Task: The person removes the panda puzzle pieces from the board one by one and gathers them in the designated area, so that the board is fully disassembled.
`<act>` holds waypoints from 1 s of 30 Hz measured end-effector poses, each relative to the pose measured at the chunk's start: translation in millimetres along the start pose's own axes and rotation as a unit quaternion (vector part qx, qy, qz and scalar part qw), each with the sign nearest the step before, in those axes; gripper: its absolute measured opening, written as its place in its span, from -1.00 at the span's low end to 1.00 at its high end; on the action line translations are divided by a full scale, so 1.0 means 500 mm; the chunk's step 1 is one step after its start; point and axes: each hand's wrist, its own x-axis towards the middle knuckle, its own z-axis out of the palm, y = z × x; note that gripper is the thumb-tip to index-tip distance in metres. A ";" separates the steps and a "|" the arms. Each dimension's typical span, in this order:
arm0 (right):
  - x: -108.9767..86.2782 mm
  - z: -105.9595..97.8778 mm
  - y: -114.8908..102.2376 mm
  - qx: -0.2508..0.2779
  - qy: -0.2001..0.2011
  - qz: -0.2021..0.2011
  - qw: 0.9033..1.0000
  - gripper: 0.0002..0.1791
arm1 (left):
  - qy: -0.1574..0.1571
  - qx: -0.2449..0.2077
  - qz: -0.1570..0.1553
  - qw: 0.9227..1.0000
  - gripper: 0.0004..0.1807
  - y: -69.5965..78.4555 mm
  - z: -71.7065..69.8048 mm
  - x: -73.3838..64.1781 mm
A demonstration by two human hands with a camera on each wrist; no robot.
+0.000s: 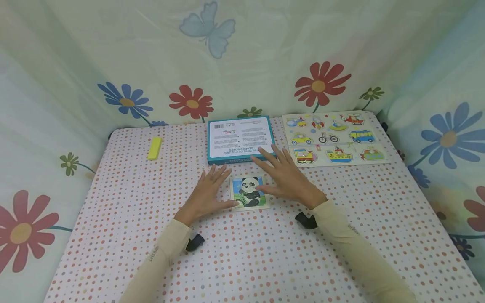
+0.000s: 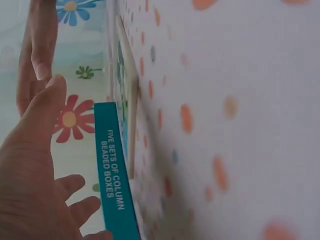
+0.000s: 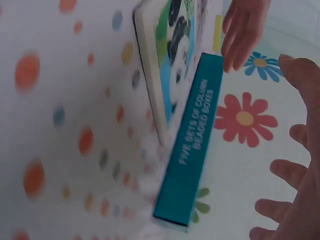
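Framing the panda puzzle [image 1: 250, 191], flat on the dotted tablecloth [image 1: 250, 252] in front of the teal box [image 1: 240, 136], we seem poised for handling; gripping it would call for lowering and closing our fingers on its edges. Our left hand [image 1: 206, 193] and right hand [image 1: 286, 179] hover at either side, fingers spread wide, holding nothing.

On a white cloth with small coloured dots [image 1: 242, 261] there lies a square panel with a panda picture [image 1: 250, 193]. The person's left hand [image 1: 206, 194] and right hand [image 1: 287, 181], both with fingers spread, are at its two sides, each thumb appearing over its edge. Behind it is a flat teal-and-white rectangular box [image 1: 238, 136]; right of this, a pale board with colourful vehicles [image 1: 321, 157]; well to the left, a yellow rectangular block [image 1: 154, 148].
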 end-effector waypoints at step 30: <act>0.098 0.160 0.002 0.304 0.021 -0.027 0.952 -0.79 | 0.011 0.015 -0.024 1.000 0.11 -0.032 0.069 0.003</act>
